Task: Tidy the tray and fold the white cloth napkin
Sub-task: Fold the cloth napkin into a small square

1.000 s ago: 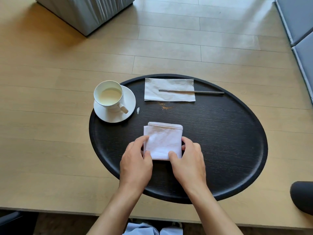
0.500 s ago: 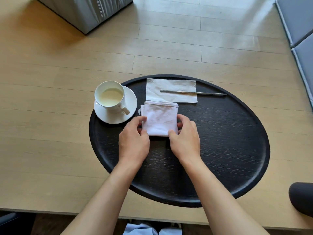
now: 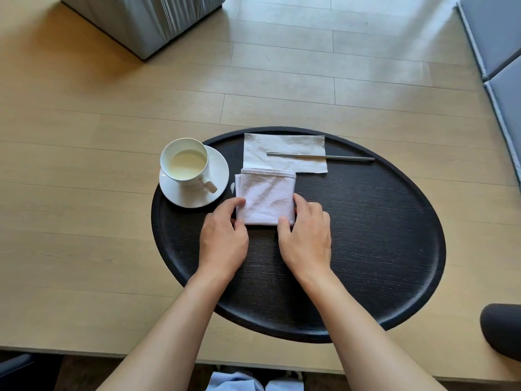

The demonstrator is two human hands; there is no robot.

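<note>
**Operator:** State the location of the white cloth napkin (image 3: 266, 198).

**Technician:** It lies folded into a compact square on the black oval tray (image 3: 394, 249), in the far-left part of it. Its far hemmed edge overlaps the near edge of the paper napkin (image 3: 282, 149). Its left side sits just beside the saucer (image 3: 194, 193) that carries the cup (image 3: 184, 163).

**Operator:** State the condition of the hands.

**Technician:** They are apart, one at each side of the cloth. The left hand (image 3: 224, 239) has fingertips resting on the left near corner. The right hand (image 3: 306, 238) pinches the right near corner between thumb and fingers. Neither hand lifts the cloth.

**Operator:** How will the item handle?

**Technician:** Expect a light, soft, limp fabric. It has no stiffness of its own, so the layers may slip or spring open if released unevenly. It is not fragile.

**Operator:** Recommended hold?

**Technician:** Grip both near corners through all layers, or press flat on top. Keep clear of the cup, which holds a pale liquid, and of the metal utensil (image 3: 321, 157) lying across the paper napkin.
</note>
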